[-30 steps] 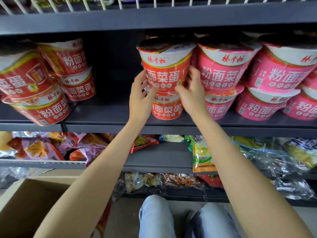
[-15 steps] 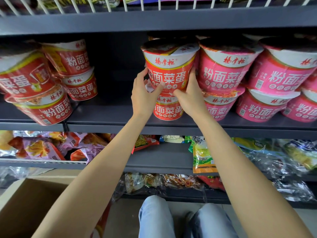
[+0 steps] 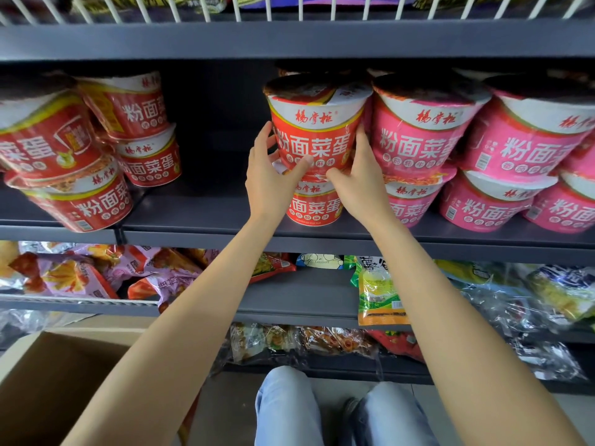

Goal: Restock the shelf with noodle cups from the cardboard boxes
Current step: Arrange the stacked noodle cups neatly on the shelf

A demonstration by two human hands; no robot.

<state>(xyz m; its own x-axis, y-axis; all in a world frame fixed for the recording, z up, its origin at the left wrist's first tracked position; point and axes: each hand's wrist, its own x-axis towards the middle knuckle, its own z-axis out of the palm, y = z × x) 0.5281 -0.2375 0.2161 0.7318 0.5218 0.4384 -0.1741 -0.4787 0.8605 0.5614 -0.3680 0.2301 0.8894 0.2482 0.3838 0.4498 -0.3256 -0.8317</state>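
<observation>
In the head view, the left hand [image 3: 269,181] and the right hand [image 3: 360,180] both grip the red noodle cup [image 3: 317,123], one on each side, with the thumbs curled across its lower front. This cup sits upright on top of a second red cup [image 3: 314,204], which stands near the front edge of the grey shelf [image 3: 199,220]. Compared with one second ago, the held cup now looks straighter on the lower one, and both hands have moved lower, around its base. The pink cups [image 3: 418,133] touch it on the right side, in two stacked layers. At the left end of the shelf, tilted red cups [image 3: 80,204] lie well apart from it. An open cardboard box [image 3: 48,381] is at the bottom left corner, below the snack bags [image 3: 80,278].
</observation>
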